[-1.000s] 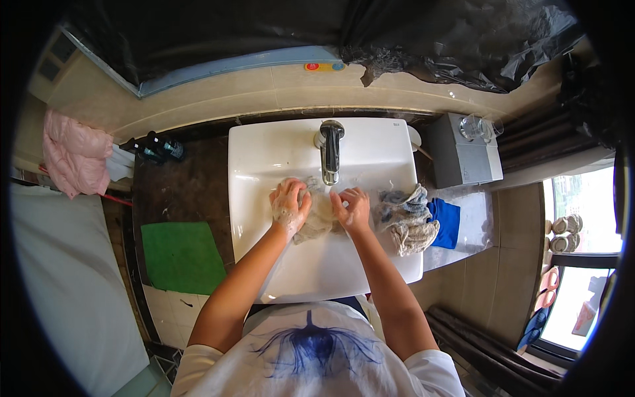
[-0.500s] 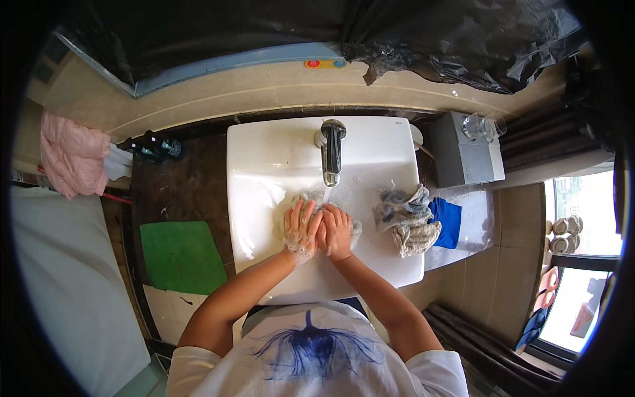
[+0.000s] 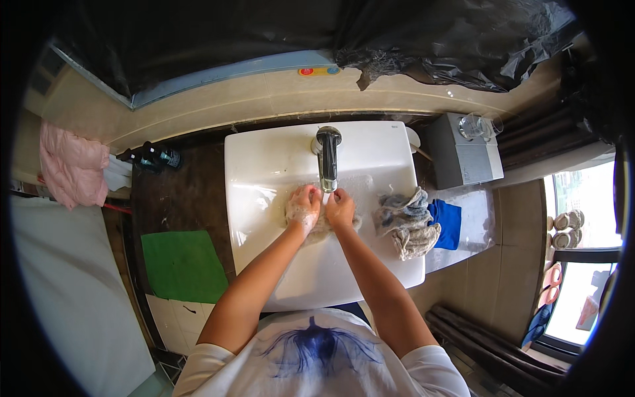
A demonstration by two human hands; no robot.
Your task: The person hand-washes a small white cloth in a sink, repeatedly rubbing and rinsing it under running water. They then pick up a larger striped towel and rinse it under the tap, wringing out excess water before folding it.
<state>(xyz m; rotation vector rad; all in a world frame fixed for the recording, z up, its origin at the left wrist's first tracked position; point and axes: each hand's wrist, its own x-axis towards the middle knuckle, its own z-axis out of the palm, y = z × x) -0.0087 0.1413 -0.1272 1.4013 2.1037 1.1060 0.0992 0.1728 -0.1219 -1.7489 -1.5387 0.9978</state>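
Observation:
Both my hands are in the white sink (image 3: 397,165), below the chrome faucet (image 3: 327,162), from which water runs between them. A wet, greyish cloth (image 3: 320,233) lies soaked in the basin under my palms. My left hand (image 3: 304,208), with soap suds on its back and wrist, is closed on the cloth's left part, fingers curled over it. My right hand (image 3: 340,209) grips it on the right, thumb side toward the water. The fingertips of both hands are partly hidden. Another bundle of wet grey and beige cloth (image 3: 409,221) rests on the sink's right rim.
A blue cloth (image 3: 446,223) lies beside the right rim, and a grey box (image 3: 468,151) with glasses stands behind it. On the left counter are a green cloth (image 3: 184,266) and dark bottles (image 3: 161,156). A pink garment (image 3: 73,162) hangs at far left.
My hands have moved apart and forward toward the faucet. They pressed flat and close together on the cloth before; now their fingers are curled, and the running water shows between them.

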